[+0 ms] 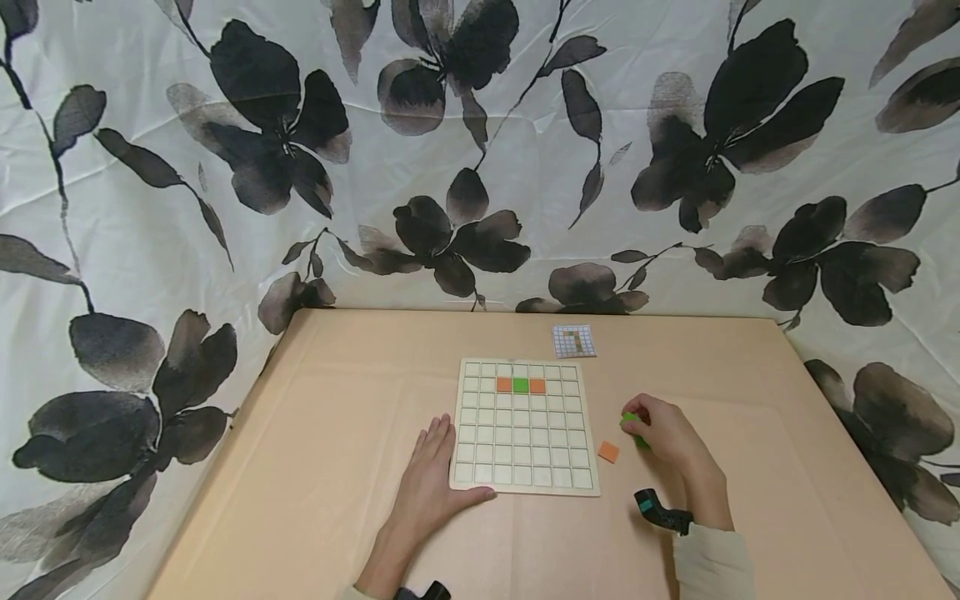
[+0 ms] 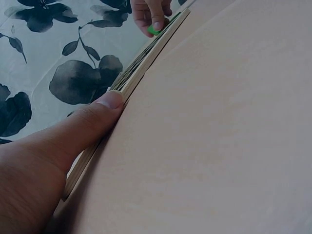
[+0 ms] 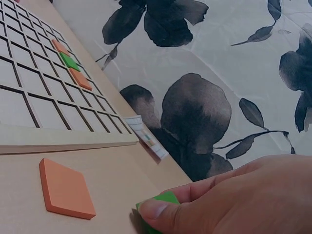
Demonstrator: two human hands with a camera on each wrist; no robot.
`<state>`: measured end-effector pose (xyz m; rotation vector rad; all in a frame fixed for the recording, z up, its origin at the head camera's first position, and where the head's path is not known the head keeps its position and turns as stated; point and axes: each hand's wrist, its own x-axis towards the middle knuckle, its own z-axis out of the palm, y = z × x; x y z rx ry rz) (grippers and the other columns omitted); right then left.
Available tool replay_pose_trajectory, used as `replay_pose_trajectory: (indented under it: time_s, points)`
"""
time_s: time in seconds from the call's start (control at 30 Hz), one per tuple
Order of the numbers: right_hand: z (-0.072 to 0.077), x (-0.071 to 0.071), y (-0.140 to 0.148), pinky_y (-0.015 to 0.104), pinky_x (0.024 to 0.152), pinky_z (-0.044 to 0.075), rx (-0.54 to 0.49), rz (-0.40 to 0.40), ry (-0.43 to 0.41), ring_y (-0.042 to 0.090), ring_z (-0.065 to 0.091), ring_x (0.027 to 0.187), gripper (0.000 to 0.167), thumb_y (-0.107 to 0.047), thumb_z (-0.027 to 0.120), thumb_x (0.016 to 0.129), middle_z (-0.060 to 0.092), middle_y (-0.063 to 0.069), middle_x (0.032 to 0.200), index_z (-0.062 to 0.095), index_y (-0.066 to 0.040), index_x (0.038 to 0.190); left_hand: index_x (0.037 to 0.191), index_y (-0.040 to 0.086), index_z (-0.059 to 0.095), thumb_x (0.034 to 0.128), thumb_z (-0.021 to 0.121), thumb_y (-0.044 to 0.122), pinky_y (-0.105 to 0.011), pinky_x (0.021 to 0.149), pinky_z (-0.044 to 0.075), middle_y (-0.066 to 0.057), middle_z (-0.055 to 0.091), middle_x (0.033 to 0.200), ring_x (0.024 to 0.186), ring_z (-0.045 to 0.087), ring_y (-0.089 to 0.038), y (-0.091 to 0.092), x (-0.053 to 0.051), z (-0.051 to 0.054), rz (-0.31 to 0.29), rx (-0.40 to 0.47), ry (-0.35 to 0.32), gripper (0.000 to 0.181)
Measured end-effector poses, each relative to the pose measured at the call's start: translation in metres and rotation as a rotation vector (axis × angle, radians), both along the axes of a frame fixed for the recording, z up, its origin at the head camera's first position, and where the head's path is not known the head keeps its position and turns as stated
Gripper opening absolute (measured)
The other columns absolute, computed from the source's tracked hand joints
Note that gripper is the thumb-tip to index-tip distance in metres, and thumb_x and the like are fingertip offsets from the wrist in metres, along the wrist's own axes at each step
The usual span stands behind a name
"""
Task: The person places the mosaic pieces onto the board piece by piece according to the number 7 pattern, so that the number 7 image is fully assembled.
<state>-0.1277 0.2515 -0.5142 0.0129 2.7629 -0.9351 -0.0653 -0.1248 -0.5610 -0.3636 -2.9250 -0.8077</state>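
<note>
A white-celled grid board point(image 1: 522, 456) lies on the table, with two orange square tiles point(image 1: 504, 384) and a green tile point(image 1: 521, 385) between them in one row near its far edge. My left hand point(image 1: 433, 475) rests against the board's near-left corner, fingers straight along the left side. Its thumb point(image 2: 111, 99) touches the near edge. Right of the board, my right hand point(image 1: 667, 429) pinches a green tile point(image 3: 168, 197) between thumb and fingers, close to the table. More green shows below that hand; whether it is a second tile I cannot tell. A loose orange tile point(image 3: 67, 189) lies beside it.
Behind the board lies a small pattern card point(image 1: 573, 342) with a printed grid. The wooden table point(image 1: 337, 400) ends at a floral cloth point(image 1: 525, 167) at the back and sides.
</note>
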Motion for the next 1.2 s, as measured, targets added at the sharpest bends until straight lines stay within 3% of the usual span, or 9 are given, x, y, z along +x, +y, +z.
replay_pose_trajectory:
  time_s: [0.23, 0.7, 1.2]
  points:
    - [0.001, -0.002, -0.003, 0.028, 0.069, 0.047, 0.010, -0.007, 0.040, 0.019, 0.054, 0.081, 0.022, -0.016, 0.071, 0.093, 0.062, 0.006, 0.090, 0.062, -0.003, 0.108, 0.152, -0.003, 0.037, 0.0639, 0.075, 0.077, -0.037, 0.132, 0.014, -0.016, 0.029, 0.164, 0.156, 0.022, -0.028, 0.001, 0.000, 0.001, 0.009, 0.006, -0.043, 0.126]
    - [0.001, -0.003, -0.006, 0.020, 0.059, 0.043, -0.014, -0.006, 0.135, 0.017, 0.051, 0.076, 0.026, -0.021, 0.071, 0.094, 0.058, 0.004, 0.085, 0.060, -0.002, 0.108, 0.152, -0.003, 0.036, 0.0647, 0.075, 0.077, -0.036, 0.132, 0.013, -0.015, 0.029, 0.164, 0.156, 0.020, -0.027, 0.001, 0.000, 0.001, 0.009, 0.017, -0.066, 0.125]
    - [0.003, -0.007, -0.013, 0.021, 0.057, 0.045, -0.042, -0.014, 0.162, 0.018, 0.053, 0.076, 0.022, -0.018, 0.069, 0.095, 0.063, 0.006, 0.089, 0.063, -0.003, 0.110, 0.153, -0.002, 0.035, 0.0651, 0.075, 0.078, -0.034, 0.132, 0.012, -0.014, 0.027, 0.165, 0.157, 0.019, -0.026, 0.003, -0.001, 0.002, 0.015, 0.013, -0.071, 0.126]
